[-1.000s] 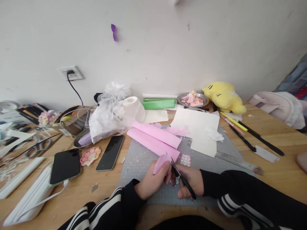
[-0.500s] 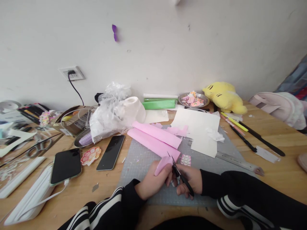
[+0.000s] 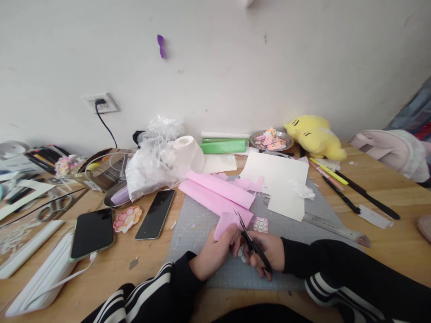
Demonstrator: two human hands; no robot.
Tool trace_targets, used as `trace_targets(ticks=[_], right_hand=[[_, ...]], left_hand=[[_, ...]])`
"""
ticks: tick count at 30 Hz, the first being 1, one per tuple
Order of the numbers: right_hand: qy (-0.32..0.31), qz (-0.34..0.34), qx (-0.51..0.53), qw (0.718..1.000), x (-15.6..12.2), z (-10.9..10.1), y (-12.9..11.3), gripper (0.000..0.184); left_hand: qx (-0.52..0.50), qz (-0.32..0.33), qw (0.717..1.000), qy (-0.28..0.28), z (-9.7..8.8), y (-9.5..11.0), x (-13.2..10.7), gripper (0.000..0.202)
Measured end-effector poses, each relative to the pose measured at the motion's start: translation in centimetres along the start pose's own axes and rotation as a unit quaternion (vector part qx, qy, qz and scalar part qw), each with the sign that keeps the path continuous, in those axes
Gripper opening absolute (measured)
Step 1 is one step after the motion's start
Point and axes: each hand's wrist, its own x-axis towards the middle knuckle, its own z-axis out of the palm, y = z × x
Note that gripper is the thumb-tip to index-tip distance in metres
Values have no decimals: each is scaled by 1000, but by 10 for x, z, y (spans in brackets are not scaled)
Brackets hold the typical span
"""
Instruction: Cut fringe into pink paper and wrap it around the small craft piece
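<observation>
Between the fingers of my left hand (image 3: 215, 251) is a small piece of pink paper (image 3: 225, 224), its broad end pointing away from me. My right hand (image 3: 269, 251) grips a pair of black-handled scissors (image 3: 259, 255). Their blades point up and left, right beside the pink piece; whether they touch it I cannot tell. Just beyond my hands lies a folded or rolled sheet of pink paper (image 3: 215, 193) on the grey cutting mat (image 3: 188, 244). A small card with a honeycomb pattern (image 3: 261, 224) sits near my right hand.
White paper (image 3: 286, 175) and a metal ruler (image 3: 332, 229) lie on the right of the mat. Beyond are a dish of stickers (image 3: 272, 140) and a yellow plush toy (image 3: 316, 134). Two phones, one a black phone (image 3: 155, 214), a plastic bag (image 3: 144, 166) and a power strip (image 3: 43, 278) occupy the left.
The pink piece in my left hand has turned and shows a broader face. The scissors' blades have tilted slightly and now sit a little apart from the piece's upper edge.
</observation>
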Motion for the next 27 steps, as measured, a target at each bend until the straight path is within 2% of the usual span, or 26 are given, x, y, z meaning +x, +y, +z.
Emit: trace_targets(ticks=[8, 14, 27], right_hand=[[-21, -4, -48, 999, -3, -1, -2, 67], [-45, -11, -57, 997, -1, -2, -4, 65], [-43, -10, -51, 998, -1, -3, -2, 64]], left_hand=[[-38, -16, 999, 3, 1, -1, -1, 40], [-15, -31, 999, -9, 0, -2, 0, 41], [-14, -28, 999, -12, 0, -2, 0, 42]])
